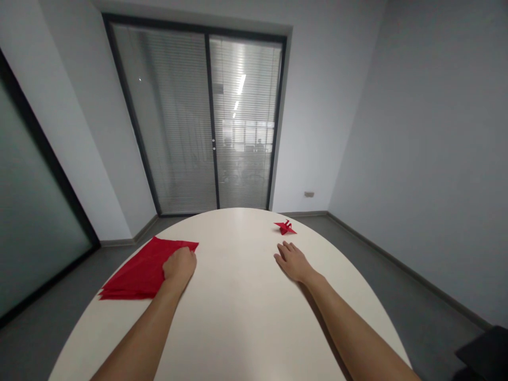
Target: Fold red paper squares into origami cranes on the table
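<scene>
Left hand (180, 265) rests curled, grip unclear, on flat, unfolded red sheets (135, 272); right hand (292, 262) lies spread on the counter (238, 323) near one seemingly finished crane (286, 228).

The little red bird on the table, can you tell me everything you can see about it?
The red bird looks folded from paper, with pointed wings spread to either side and narrow bits sticking up, perhaps its neck and tail. It sits near the far right edge of the white table, just beyond the right hand, and no hand touches it. Finer folds are too small to tell.
</scene>
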`<state>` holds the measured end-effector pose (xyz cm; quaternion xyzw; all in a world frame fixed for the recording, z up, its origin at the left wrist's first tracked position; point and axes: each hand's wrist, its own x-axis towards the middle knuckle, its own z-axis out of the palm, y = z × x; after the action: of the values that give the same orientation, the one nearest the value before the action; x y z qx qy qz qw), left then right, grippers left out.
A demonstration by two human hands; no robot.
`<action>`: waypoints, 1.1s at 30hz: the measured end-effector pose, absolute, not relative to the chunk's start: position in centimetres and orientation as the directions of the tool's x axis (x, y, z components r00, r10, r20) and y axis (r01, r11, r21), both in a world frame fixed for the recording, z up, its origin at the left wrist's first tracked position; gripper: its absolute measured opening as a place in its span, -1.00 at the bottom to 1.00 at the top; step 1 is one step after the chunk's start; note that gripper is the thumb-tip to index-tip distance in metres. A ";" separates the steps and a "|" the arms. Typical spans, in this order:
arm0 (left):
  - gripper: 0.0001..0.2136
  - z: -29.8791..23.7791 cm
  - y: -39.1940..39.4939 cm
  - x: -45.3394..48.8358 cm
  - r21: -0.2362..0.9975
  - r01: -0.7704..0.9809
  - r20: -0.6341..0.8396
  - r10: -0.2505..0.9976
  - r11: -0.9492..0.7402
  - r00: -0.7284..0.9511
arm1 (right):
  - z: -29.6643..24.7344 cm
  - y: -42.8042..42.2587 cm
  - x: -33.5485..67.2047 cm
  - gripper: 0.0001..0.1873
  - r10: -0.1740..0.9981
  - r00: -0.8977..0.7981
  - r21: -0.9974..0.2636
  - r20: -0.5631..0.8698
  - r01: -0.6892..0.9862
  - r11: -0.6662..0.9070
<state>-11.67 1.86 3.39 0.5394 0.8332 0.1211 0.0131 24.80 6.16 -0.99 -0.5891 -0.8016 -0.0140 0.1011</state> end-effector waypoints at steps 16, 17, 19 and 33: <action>-0.62 6.5 0.6 -6.0 0.184 0.983 0.548 0.828 0.024 -0.122 | -1.4 6.4 24.8 -0.45 0.943 -0.270 -0.103 0.196 0.950 0.293; -0.62 6.7 0.2 -4.8 0.192 0.980 0.549 0.833 -0.047 -0.067 | -1.4 6.4 24.8 -0.45 0.943 -0.269 -0.105 0.195 0.950 0.293; -0.64 6.5 -0.7 -2.3 0.226 0.961 0.516 0.856 -0.158 0.019 | -1.5 6.5 24.8 -0.45 0.945 -0.264 -0.113 0.195 0.951 0.289; -0.60 0.5 -3.4 3.3 0.567 0.612 0.180 0.807 -0.552 0.562 | 0.3 5.3 24.1 -0.57 0.962 -0.174 -0.164 0.211 0.964 0.210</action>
<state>3.34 -3.36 0.51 0.8542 0.4153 0.2155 0.2269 24.07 5.32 0.30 -0.6284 -0.7660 -0.0037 0.1350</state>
